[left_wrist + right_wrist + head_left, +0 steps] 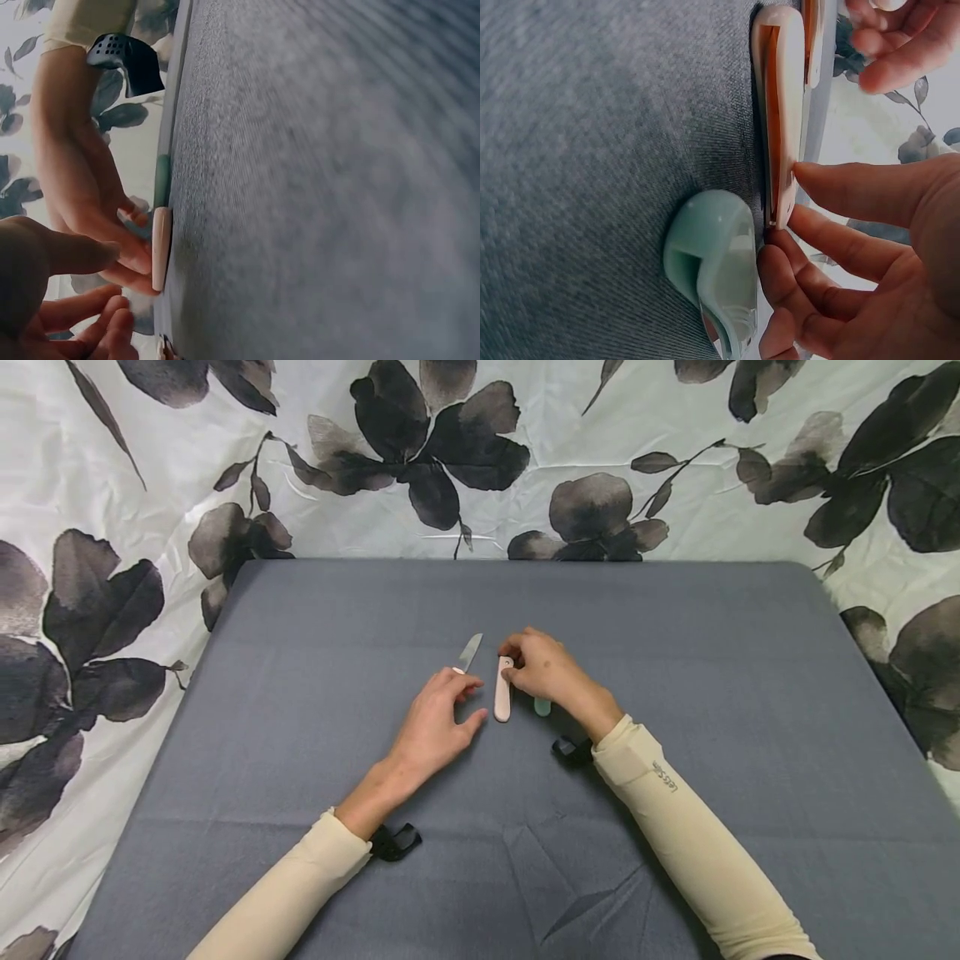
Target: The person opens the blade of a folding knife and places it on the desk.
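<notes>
Floral cloth (97, 635) L & far of grey tbl (300, 735). L hand (433, 722): fingers loosely bent, thumb apart, nothing gripped. Sm. knife (470, 652) just beyond it on tbl, blade pointing far & slightly R, handle mostly hidden by hand. Next, btwn hands nr mid-tbl: pink handle (502, 700) lying near-to-far. R hand (553, 672) pinches its far end, thumb & fingers nearly together. Green tool (542, 707) just R of it, partly hidden by R hand.

Knife (469, 652) partly hidden (head view)
</notes>
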A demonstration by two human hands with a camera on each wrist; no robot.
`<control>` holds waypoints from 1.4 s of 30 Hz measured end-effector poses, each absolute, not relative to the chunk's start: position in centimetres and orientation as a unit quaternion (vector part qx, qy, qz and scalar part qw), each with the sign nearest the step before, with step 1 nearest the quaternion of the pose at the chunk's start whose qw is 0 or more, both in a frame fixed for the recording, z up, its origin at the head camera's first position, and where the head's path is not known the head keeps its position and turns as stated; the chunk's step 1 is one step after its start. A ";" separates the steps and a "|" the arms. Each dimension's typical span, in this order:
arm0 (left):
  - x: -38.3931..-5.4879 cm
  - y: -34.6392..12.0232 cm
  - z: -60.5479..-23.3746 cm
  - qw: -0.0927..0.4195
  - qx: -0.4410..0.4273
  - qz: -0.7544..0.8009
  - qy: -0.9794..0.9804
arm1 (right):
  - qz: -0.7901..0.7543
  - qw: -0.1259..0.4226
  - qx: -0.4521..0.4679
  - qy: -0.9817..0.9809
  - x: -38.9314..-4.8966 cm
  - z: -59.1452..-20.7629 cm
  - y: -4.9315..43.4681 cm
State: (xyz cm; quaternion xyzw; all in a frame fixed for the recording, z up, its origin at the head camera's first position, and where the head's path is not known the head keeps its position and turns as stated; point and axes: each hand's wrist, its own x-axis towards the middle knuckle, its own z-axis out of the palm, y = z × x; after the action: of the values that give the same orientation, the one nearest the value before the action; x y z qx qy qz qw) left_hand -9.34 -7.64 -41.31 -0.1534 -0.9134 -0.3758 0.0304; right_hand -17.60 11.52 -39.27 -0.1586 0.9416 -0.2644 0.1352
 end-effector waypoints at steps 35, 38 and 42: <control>-9.9 -6.3 -41.6 -0.023 -0.156 -0.368 -0.916 | -0.350 0.123 -0.113 0.922 -16.9 -39.3 11.4; -10.0 -6.3 -41.7 -0.001 -0.156 -0.390 -0.908 | -0.379 0.099 -0.117 0.913 -16.7 -39.2 11.4; -10.1 -6.3 -41.7 0.025 -0.152 -0.411 -0.898 | -0.418 0.079 -0.126 0.896 -16.4 -38.9 11.4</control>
State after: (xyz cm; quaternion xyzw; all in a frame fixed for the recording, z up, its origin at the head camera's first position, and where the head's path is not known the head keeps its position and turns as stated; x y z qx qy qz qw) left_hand -10.07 -6.35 -41.67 -0.1518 -0.8984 -0.4113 0.0254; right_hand -16.39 11.42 -38.89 -0.1259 0.8962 -0.4179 0.0789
